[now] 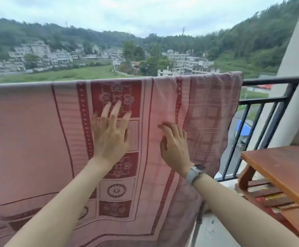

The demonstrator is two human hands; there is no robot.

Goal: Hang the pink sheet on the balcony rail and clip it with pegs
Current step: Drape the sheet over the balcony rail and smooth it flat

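Observation:
The pink sheet [31, 132], with dark red flower panels and borders, hangs draped over the black balcony rail [273, 80] and covers it from the left edge to near the right post. My left hand [110, 132] lies flat on the sheet's red panel strip, fingers spread. My right hand [174, 147], with a grey watch on its wrist, rests beside it on the paler striped part, fingers apart. Neither hand holds anything. No pegs are in view.
A low brown wooden table [286, 168] stands at the right, close to the railing bars [262, 125]. A beige wall pillar [298, 68] rises at the far right. Beyond the rail lie fields, buildings and wooded hills.

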